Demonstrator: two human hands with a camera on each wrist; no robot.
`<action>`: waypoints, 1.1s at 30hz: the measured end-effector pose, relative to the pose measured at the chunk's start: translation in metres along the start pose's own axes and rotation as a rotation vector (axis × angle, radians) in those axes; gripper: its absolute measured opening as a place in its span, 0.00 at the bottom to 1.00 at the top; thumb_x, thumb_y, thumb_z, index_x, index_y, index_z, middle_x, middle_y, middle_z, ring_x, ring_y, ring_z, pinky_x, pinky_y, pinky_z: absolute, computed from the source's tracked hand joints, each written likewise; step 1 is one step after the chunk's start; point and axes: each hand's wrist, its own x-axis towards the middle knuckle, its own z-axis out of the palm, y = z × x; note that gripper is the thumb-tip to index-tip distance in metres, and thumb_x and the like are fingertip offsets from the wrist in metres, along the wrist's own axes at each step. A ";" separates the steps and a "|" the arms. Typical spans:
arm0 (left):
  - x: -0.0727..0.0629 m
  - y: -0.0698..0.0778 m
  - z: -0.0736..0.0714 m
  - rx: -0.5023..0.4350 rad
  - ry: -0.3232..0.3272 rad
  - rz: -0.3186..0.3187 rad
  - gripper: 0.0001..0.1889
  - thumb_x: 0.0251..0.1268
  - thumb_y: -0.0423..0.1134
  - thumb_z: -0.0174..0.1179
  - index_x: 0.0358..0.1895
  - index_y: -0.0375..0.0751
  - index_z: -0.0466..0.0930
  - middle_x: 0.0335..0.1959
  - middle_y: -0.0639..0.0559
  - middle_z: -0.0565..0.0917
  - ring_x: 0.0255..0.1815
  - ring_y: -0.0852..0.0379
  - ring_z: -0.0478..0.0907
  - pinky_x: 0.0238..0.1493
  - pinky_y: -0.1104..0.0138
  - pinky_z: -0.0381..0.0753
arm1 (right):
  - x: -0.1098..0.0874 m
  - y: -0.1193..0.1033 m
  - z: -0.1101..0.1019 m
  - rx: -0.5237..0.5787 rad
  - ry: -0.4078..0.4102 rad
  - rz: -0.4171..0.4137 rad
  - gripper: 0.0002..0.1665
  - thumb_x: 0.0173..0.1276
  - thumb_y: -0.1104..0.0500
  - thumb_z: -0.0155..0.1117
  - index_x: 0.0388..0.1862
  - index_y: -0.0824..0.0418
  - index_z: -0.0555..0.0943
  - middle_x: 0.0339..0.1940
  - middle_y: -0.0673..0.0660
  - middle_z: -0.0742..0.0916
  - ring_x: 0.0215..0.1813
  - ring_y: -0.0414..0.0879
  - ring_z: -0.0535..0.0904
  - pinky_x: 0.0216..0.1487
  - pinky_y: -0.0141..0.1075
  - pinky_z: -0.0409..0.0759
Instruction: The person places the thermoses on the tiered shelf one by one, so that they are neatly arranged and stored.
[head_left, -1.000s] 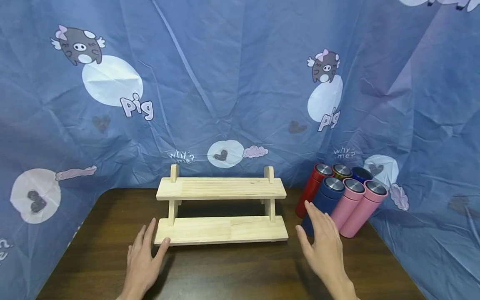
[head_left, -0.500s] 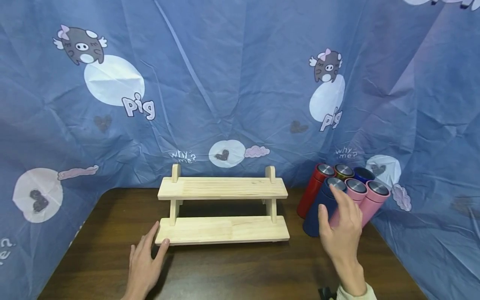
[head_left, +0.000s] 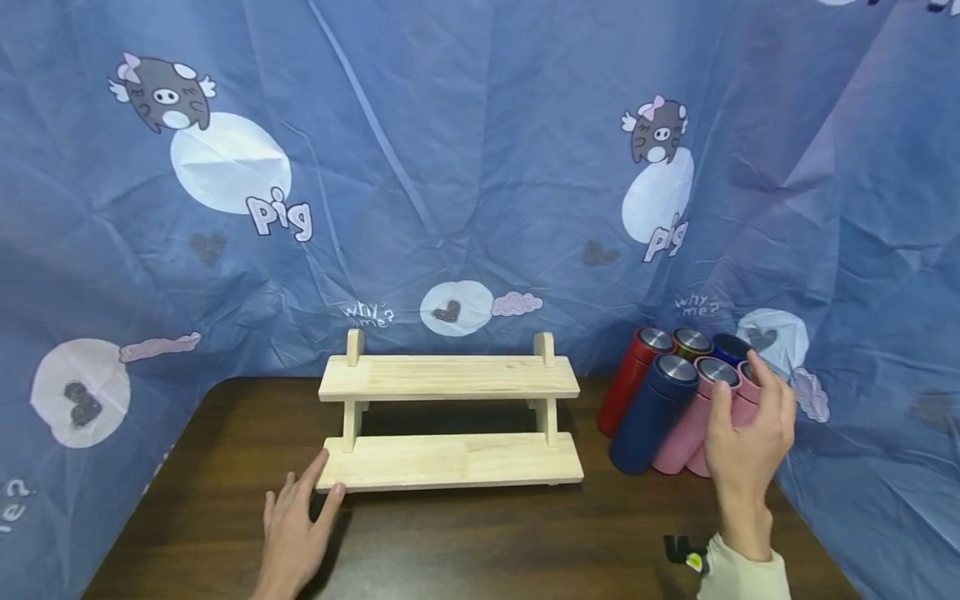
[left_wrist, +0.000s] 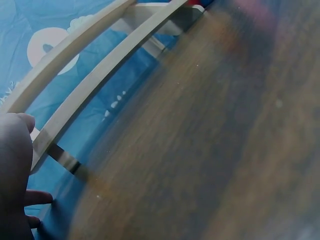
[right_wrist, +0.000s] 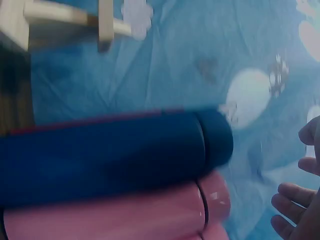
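A two-tier pale wooden shelf (head_left: 450,461) stands mid-table. My left hand (head_left: 295,533) is at its lower left corner, thumb and index finger spread and right at the board's end. In the left wrist view, part of the left hand (left_wrist: 15,165) overlaps the shelf's end. To the right, several upright thermos bottles are grouped. My right hand (head_left: 752,442) is in front of the right pink thermos (head_left: 742,412), its fingers extended and hiding much of it. In the right wrist view, the fingers (right_wrist: 295,200) are apart from the navy thermos (right_wrist: 110,155) and the pink thermos (right_wrist: 115,212).
A red thermos (head_left: 628,379) is at the group's left side, with a gold-rimmed lid (head_left: 692,340) and a blue thermos (head_left: 729,346) at the back. A blue printed cloth (head_left: 465,167) hangs behind the dark wood table (head_left: 465,550). A small black object (head_left: 678,550) shows by the right sleeve.
My right hand has moved right, from in front of the navy thermos to the right pink one. The left hand stays by the shelf's left end.
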 end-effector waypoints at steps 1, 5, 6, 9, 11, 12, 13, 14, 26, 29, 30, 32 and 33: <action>0.000 0.001 0.000 0.002 -0.013 -0.010 0.36 0.89 0.58 0.53 0.87 0.43 0.62 0.81 0.23 0.68 0.84 0.13 0.54 0.82 0.23 0.36 | 0.002 0.005 -0.003 -0.012 0.015 0.017 0.30 0.71 0.62 0.72 0.72 0.58 0.86 0.64 0.70 0.87 0.70 0.66 0.80 0.74 0.33 0.70; -0.002 0.000 0.001 0.004 -0.010 -0.003 0.35 0.89 0.57 0.54 0.87 0.43 0.61 0.81 0.22 0.69 0.83 0.13 0.54 0.82 0.22 0.36 | 0.008 0.020 -0.016 -0.052 0.056 0.067 0.30 0.71 0.61 0.72 0.73 0.58 0.86 0.62 0.66 0.88 0.67 0.54 0.81 0.73 0.32 0.70; -0.003 -0.002 0.002 0.004 0.003 0.012 0.35 0.89 0.55 0.54 0.87 0.42 0.62 0.80 0.21 0.69 0.83 0.12 0.55 0.81 0.22 0.38 | 0.008 0.023 -0.018 -0.056 0.063 0.081 0.30 0.71 0.61 0.72 0.73 0.58 0.86 0.60 0.61 0.89 0.67 0.47 0.81 0.73 0.32 0.71; -0.006 -0.006 0.003 0.002 0.058 0.077 0.31 0.90 0.50 0.54 0.85 0.41 0.64 0.76 0.19 0.73 0.80 0.10 0.58 0.78 0.20 0.42 | 0.008 0.030 -0.026 -0.073 0.072 0.132 0.30 0.72 0.62 0.72 0.73 0.57 0.86 0.59 0.48 0.87 0.65 0.36 0.77 0.71 0.31 0.70; -0.006 -0.009 0.003 0.001 0.096 0.117 0.29 0.90 0.48 0.54 0.84 0.41 0.66 0.74 0.18 0.74 0.78 0.09 0.60 0.77 0.19 0.44 | 0.006 0.034 -0.029 -0.094 0.060 0.164 0.31 0.72 0.61 0.72 0.74 0.58 0.85 0.61 0.50 0.86 0.68 0.42 0.77 0.72 0.34 0.69; -0.007 -0.010 0.003 0.001 0.112 0.132 0.28 0.90 0.47 0.54 0.83 0.41 0.66 0.74 0.18 0.75 0.77 0.09 0.61 0.76 0.19 0.45 | 0.005 0.036 -0.031 -0.102 0.049 0.180 0.31 0.72 0.60 0.72 0.74 0.58 0.84 0.62 0.54 0.86 0.70 0.48 0.77 0.73 0.37 0.69; -0.007 -0.011 0.002 -0.003 0.124 0.141 0.28 0.90 0.47 0.53 0.83 0.41 0.67 0.74 0.19 0.75 0.77 0.09 0.61 0.76 0.19 0.46 | 0.004 0.037 -0.032 -0.108 0.037 0.196 0.31 0.72 0.60 0.72 0.75 0.58 0.84 0.64 0.59 0.86 0.71 0.54 0.77 0.74 0.40 0.68; -0.008 -0.012 0.002 -0.006 0.129 0.142 0.27 0.90 0.46 0.53 0.83 0.41 0.67 0.74 0.19 0.75 0.77 0.09 0.62 0.76 0.19 0.46 | 0.003 0.039 -0.032 -0.113 0.024 0.210 0.32 0.73 0.59 0.73 0.75 0.58 0.83 0.67 0.64 0.85 0.73 0.59 0.76 0.75 0.41 0.68; -0.008 -0.011 0.004 -0.049 0.172 0.162 0.24 0.91 0.44 0.49 0.81 0.43 0.69 0.75 0.21 0.75 0.77 0.13 0.64 0.76 0.21 0.49 | 0.005 0.064 -0.032 -0.097 -0.080 0.277 0.31 0.80 0.57 0.69 0.79 0.54 0.81 0.76 0.67 0.79 0.72 0.45 0.72 0.66 0.23 0.64; -0.007 -0.010 0.007 -0.055 0.174 0.161 0.24 0.91 0.44 0.50 0.82 0.44 0.69 0.75 0.22 0.75 0.77 0.13 0.64 0.77 0.22 0.48 | 0.007 0.069 -0.028 -0.095 -0.098 0.277 0.31 0.79 0.58 0.70 0.79 0.56 0.80 0.75 0.68 0.78 0.72 0.44 0.72 0.65 0.23 0.64; -0.006 -0.009 0.008 -0.057 0.175 0.160 0.24 0.91 0.44 0.50 0.82 0.44 0.69 0.76 0.22 0.75 0.78 0.14 0.64 0.77 0.22 0.48 | 0.007 0.072 -0.027 -0.093 -0.101 0.273 0.31 0.78 0.58 0.70 0.79 0.57 0.80 0.75 0.68 0.79 0.72 0.44 0.72 0.64 0.23 0.65; -0.006 -0.009 0.009 -0.056 0.177 0.159 0.24 0.91 0.44 0.50 0.81 0.44 0.69 0.75 0.22 0.75 0.78 0.14 0.64 0.77 0.22 0.49 | 0.006 0.076 -0.026 -0.095 -0.110 0.267 0.31 0.78 0.59 0.70 0.78 0.58 0.80 0.74 0.69 0.79 0.72 0.46 0.72 0.63 0.23 0.65; -0.005 -0.009 0.010 -0.055 0.178 0.158 0.24 0.91 0.44 0.51 0.81 0.44 0.69 0.75 0.22 0.75 0.78 0.14 0.65 0.77 0.22 0.49 | 0.005 0.078 -0.025 -0.096 -0.115 0.266 0.31 0.78 0.59 0.70 0.78 0.59 0.80 0.74 0.69 0.79 0.73 0.48 0.72 0.63 0.23 0.65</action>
